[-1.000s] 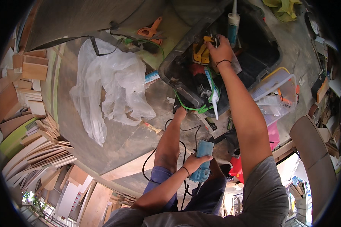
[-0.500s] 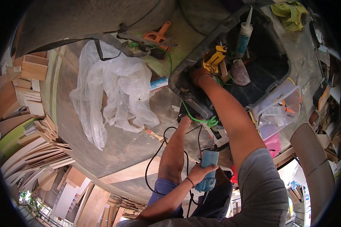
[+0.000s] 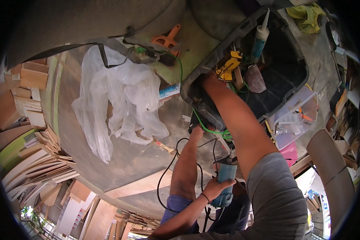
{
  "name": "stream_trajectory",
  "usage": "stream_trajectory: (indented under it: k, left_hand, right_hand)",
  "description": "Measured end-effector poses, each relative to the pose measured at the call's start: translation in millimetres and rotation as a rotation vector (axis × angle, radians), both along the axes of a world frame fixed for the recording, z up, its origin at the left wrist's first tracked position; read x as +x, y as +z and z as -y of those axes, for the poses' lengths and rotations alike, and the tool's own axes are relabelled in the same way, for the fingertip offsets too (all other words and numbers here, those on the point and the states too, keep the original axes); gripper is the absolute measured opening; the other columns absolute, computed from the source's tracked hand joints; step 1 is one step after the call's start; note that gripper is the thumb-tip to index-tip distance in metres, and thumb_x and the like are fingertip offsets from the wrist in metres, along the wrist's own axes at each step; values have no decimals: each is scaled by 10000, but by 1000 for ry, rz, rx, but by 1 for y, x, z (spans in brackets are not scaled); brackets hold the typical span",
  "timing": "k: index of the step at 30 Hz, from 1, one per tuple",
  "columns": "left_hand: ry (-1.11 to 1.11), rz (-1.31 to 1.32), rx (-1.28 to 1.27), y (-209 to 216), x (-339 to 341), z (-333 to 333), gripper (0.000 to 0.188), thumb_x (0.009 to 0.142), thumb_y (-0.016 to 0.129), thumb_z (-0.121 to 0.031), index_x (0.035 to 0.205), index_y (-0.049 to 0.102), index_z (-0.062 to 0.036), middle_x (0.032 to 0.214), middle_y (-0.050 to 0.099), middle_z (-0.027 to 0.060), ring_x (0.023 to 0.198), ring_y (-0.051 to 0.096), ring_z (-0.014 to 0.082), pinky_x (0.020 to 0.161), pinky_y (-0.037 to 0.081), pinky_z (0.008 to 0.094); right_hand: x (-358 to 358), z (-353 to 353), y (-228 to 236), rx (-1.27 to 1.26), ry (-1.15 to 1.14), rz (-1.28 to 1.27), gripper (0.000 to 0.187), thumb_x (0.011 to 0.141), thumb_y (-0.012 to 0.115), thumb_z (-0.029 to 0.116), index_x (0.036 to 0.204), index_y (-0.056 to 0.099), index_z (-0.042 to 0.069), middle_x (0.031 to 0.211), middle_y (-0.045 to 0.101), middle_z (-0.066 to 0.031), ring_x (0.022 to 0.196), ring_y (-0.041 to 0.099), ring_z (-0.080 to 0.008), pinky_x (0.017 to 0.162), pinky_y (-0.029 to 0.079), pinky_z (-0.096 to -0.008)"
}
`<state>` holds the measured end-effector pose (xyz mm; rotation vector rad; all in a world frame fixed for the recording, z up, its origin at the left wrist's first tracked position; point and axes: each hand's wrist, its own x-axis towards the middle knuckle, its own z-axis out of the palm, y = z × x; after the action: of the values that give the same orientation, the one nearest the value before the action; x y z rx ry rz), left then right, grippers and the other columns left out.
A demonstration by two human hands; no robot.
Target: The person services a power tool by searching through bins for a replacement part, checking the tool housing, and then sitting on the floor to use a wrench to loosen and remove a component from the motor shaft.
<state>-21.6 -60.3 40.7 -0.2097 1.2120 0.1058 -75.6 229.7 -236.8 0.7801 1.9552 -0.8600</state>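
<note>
My left hand is wrapped round the body of a teal corded power tool, low over my lap; it resembles a trim router. A black cord loops beside it. My right arm stretches forward into a large black plastic bin. Down at the bin's near left corner is my right hand, its fingers hidden. Close by lie a yellow tool, a piece of wood and a greyish stone-like block. A sealant cartridge with a long nozzle leans behind them.
Crumpled clear plastic sheeting covers the floor at left. A green cord hangs over the bin's near edge. An orange-handled tool and a paintbrush lie nearby. Right of the bin sits a clear plastic box; wood offcuts line the left.
My right hand has gone deeper into the bin's corner, its fingers now out of sight. The power tool in my left hand has shifted slightly right and down in view.
</note>
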Motion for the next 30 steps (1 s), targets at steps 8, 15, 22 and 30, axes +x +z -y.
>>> stream_trajectory:
  k: [8,15,22,30]
  left_hand:
    - [37,-2,37,3,-7,-7,565,724,739,-502,965,667,4,859,672,60,766,628,130,715,484,270]
    - [103,25,-6,2,-6,-8,544,734,745,-467,996,664,4,866,673,52,772,629,125,724,483,266]
    - [141,64,20,1,-3,-1,478,752,751,-417,966,660,1,890,660,49,799,612,114,727,478,268]
    - [111,58,14,4,-2,-10,521,733,751,-460,958,665,2,832,663,43,750,620,121,694,483,264]
  right_hand:
    - [-11,3,3,22,34,6,418,957,370,205,1361,438,121,1383,465,-130,1252,469,-340,912,470,-526]
    - [-10,-18,43,-44,212,79,410,956,374,209,1346,458,113,1374,476,-132,1245,476,-344,914,470,-520]
    - [14,-17,43,15,139,-97,381,780,601,110,1154,621,41,1196,613,-150,1098,595,-321,878,494,-409]
    - [2,-2,-7,78,-4,-75,375,780,601,167,1138,623,58,1179,614,-148,1123,575,-282,892,476,-385]
